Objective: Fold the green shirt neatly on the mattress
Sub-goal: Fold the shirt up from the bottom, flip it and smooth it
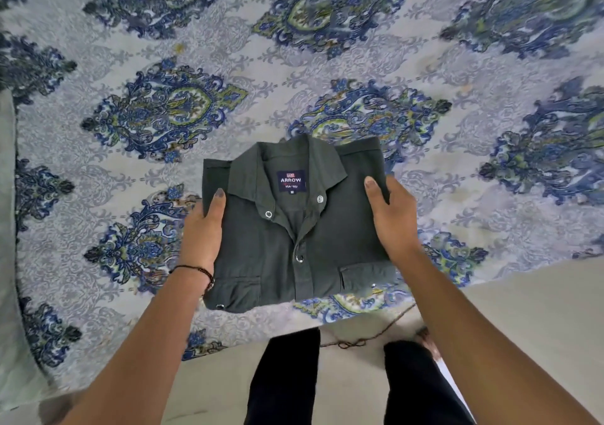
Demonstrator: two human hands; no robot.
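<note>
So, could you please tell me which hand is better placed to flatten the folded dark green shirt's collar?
Probably the left hand: its thumb lies right beside the collar tip of the folded dark green shirt, while the right hand grips further out on the shoulder.

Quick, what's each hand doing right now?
Left hand: grips the left edge of the folded green shirt, thumb on top.
Right hand: grips the right edge, thumb on top.
</note>
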